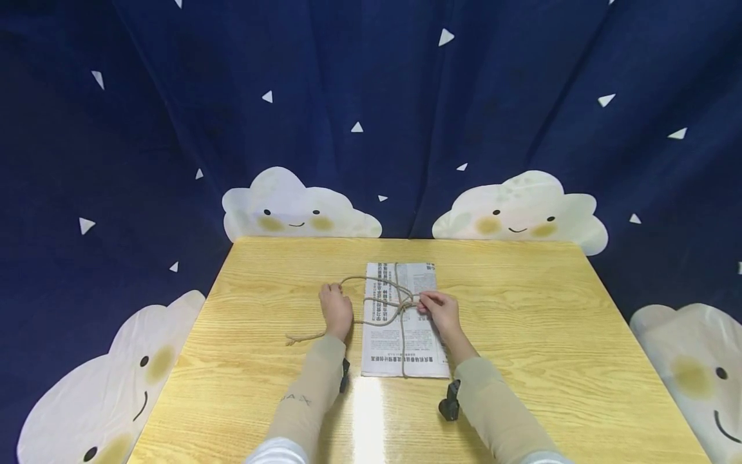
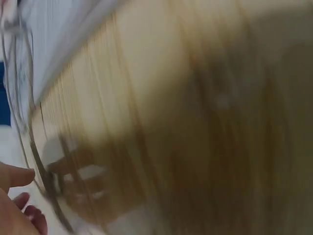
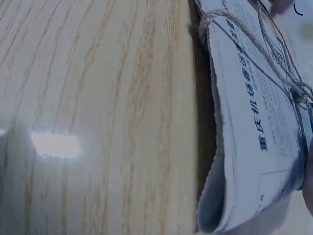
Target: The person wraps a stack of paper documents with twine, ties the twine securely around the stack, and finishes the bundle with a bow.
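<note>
A folded newspaper bundle lies on the table, tied lengthwise and crosswise with thin brown string. The knot sits near its middle, with loose loops spread to the left. Just right of the knot, my right hand pinches the string between thumb and fingertips over the paper. Left of the bundle, my left hand has curled fingers at a strand arching from the knot. In the blurred left wrist view, the string runs right by the thumb. A frayed string end trails on the table.
The wooden table extends around the bundle on every side. Behind and beside it hangs a dark blue curtain with white triangles and smiling clouds. A black wrist camera is on the right forearm.
</note>
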Action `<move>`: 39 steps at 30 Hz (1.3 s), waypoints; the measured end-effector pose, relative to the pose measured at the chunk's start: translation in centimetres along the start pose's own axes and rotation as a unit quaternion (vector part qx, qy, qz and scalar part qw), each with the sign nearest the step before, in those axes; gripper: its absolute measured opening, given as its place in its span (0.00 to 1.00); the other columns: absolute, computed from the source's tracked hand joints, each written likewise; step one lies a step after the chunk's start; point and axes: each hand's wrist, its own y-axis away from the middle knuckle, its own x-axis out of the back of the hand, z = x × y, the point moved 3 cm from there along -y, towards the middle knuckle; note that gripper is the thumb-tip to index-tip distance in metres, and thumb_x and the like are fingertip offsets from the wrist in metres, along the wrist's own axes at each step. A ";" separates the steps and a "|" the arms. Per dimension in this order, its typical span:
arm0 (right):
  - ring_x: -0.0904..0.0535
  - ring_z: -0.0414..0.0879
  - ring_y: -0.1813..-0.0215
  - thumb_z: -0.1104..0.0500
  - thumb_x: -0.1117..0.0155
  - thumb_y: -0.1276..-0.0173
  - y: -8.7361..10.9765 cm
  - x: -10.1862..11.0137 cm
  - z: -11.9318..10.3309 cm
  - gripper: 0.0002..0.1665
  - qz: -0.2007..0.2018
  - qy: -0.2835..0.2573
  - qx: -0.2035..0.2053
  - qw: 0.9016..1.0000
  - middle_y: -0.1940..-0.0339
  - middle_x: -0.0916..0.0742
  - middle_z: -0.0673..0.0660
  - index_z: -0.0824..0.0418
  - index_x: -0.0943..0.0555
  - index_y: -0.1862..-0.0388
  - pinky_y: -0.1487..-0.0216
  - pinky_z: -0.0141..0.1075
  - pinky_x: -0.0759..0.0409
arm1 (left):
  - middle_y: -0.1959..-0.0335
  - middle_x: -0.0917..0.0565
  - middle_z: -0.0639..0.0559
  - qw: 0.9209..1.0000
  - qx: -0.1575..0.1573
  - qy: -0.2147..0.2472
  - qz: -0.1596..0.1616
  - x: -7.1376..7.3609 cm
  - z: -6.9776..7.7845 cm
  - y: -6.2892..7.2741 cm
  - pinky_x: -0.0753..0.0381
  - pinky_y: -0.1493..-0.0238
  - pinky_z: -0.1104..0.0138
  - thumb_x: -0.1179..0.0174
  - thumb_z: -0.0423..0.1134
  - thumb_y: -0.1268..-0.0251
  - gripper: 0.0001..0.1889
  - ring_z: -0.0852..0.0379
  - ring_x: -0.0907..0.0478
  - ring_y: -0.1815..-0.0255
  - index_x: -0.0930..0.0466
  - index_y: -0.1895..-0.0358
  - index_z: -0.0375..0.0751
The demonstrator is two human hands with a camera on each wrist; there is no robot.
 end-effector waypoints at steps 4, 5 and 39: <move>0.19 0.40 0.72 0.65 0.40 0.37 0.0 0.0 0.3 0.12 0.001 0.006 -0.005 1.000 0.67 0.15 0.65 0.72 0.20 0.57 0.65 0.31 0.18 | 0.65 0.27 0.35 0.997 0.014 -0.068 -0.036 1.2 -1.6 -0.9 0.23 0.62 0.59 0.51 0.22 0.42 0.06 0.41 0.28 0.61 0.26 0.64 0.22; 0.19 0.39 0.72 0.65 0.40 0.38 0.0 0.0 0.3 0.12 0.001 0.005 -0.004 1.000 0.67 0.15 0.65 0.72 0.20 0.57 0.66 0.31 0.18 | 0.68 0.25 0.34 0.997 0.013 -0.071 -0.041 1.4 -1.7 -1.0 0.22 0.65 0.59 0.51 0.22 0.42 0.06 0.41 0.26 0.63 0.25 0.67 0.22; 0.19 0.38 0.75 0.69 0.41 0.39 -0.4 0.1 0.8 0.14 -0.024 -0.031 -0.018 0.999 0.73 0.16 0.58 0.77 0.24 0.56 0.68 0.29 0.18 | 0.82 0.19 0.46 0.803 0.265 0.377 -0.378 -0.9 2.0 2.0 0.19 0.73 0.73 0.47 0.24 0.42 0.12 0.61 0.21 0.82 0.27 0.56 0.18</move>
